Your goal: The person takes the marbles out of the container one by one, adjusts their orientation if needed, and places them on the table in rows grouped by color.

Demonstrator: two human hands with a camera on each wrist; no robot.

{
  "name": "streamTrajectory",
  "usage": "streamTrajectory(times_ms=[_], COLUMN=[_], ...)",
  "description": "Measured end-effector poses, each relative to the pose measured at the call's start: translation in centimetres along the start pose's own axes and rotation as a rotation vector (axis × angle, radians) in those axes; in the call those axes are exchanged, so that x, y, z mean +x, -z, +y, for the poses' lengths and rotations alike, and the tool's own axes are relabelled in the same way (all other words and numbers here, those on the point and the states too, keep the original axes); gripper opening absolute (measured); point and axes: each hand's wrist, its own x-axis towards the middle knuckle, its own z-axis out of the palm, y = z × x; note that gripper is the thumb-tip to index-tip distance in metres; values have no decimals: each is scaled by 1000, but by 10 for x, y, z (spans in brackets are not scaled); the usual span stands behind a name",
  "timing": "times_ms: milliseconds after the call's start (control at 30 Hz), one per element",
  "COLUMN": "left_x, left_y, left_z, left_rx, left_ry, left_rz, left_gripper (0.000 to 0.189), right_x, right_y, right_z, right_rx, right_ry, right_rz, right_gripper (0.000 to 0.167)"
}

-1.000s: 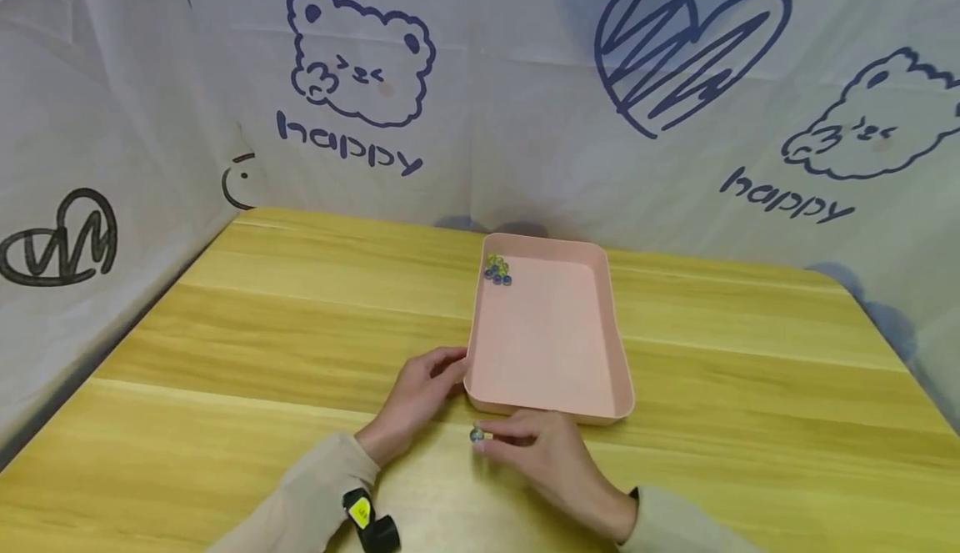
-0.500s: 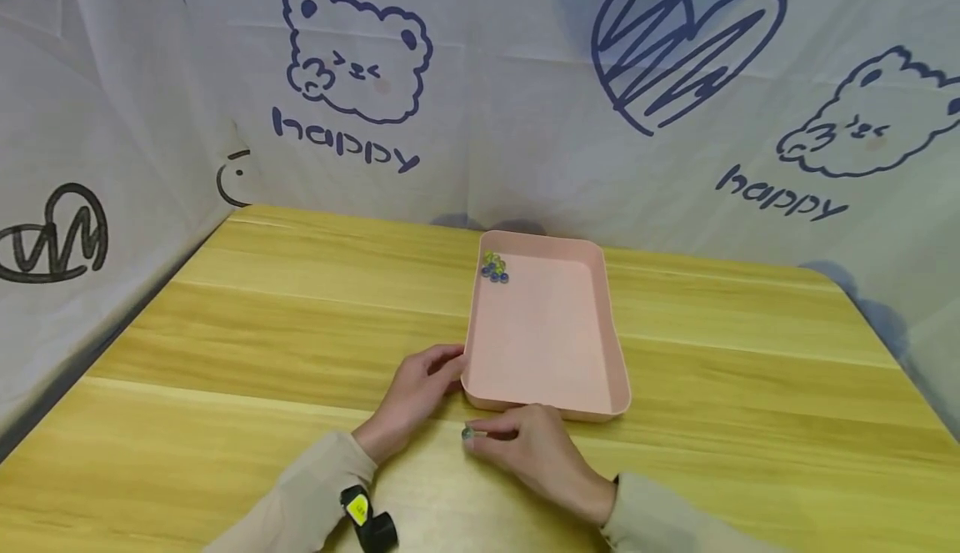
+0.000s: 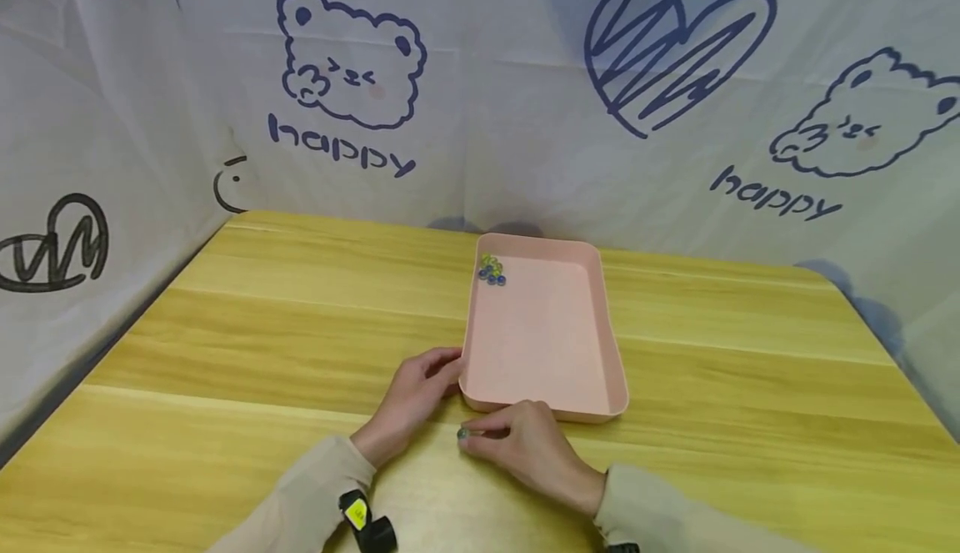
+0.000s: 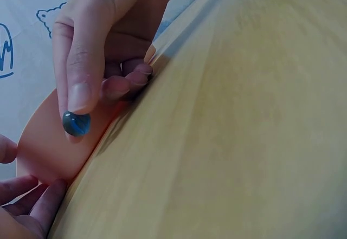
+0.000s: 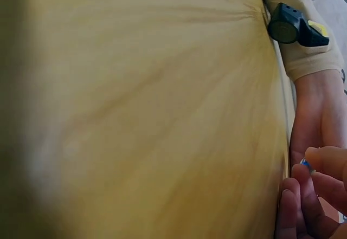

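Note:
A pink rectangular tray [image 3: 542,332] lies on the table, with a cluster of yellow-green and blue glass marbles [image 3: 492,271] in its far left corner. My left hand [image 3: 412,394] holds the tray by its near left corner; in the left wrist view its fingers [image 4: 46,204] touch the outer wall low down. Just in front of the tray's near edge, my right hand [image 3: 528,449] pinches a dark blue-green glass marble [image 4: 76,123] between thumb and index finger, above the table. The other right fingers are curled beneath, close to the tray wall.
The wood-patterned table [image 3: 300,311] extends on both sides of the tray. A white cloth [image 3: 510,136] with printed bears and hearts hangs behind and to the left. A black wrist camera [image 3: 367,521] sits on the left sleeve.
My right hand has shifted slightly left with the pinched marble, toward the left hand. The left hand keeps its place at the tray; the head view has tilted a little.

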Motion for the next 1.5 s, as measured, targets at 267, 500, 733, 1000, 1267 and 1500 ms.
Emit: streamTrajectory(times_ms=[267,500,733,1000,1267,1500], left_x=[-1,-1,-3,-3,-2,-1], left_y=[0,2,1,0,0,2], left_z=[-2,-3,-2,0,-2,-3], left_rx=[-3,-5,-23,-35,-36,-16], left_ry=[-2,2,-2,-9,-5,-5], left_rz=[-12,-6,3,-1,-5,-14], left_gripper=[33,33,33,33,33,33], right_x=[0,1,1,2,1,0], right_y=[-1,-4,-4,-3,-5,-4], right_z=[1,0,2,2,3,2], right_rx=[-27,-24,-27,-43,-32,-20], right_ry=[15,3,-9,-12,-15,-8], right_rz=[-13,-22,-21,-24,-26,-16], right_gripper=[20,19,16,13,16,17])
